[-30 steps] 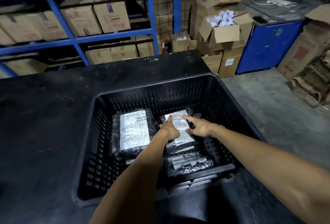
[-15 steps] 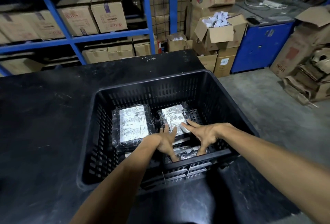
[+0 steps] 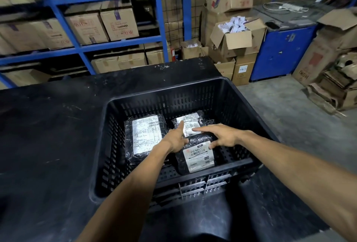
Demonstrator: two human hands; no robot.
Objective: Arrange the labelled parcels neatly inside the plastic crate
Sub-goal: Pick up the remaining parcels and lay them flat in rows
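A black plastic crate (image 3: 193,89) stands on a black table. Three black-wrapped parcels with white labels lie flat on its floor. A large parcel (image 3: 144,137) is at the left, a small parcel (image 3: 190,122) at the back right, and a front parcel (image 3: 200,157) lies label up just before it. My left hand (image 3: 174,141) rests at the front parcel's far left corner, index finger stretched onto the small parcel. My right hand (image 3: 222,135) lies with spread fingers on the front parcel's far edge, index tip touching the small parcel's label.
Blue shelving (image 3: 116,44) with cardboard boxes stands behind the table. Open boxes (image 3: 237,37) and a blue cabinet (image 3: 282,52) are at the back right. Flattened cardboard (image 3: 336,87) is piled on the concrete floor to the right. The table's edge runs just right of the crate.
The front parcel, crumpled and partly hidden before, now lies flat with its label up. Both hands moved from its near part to its far edge.
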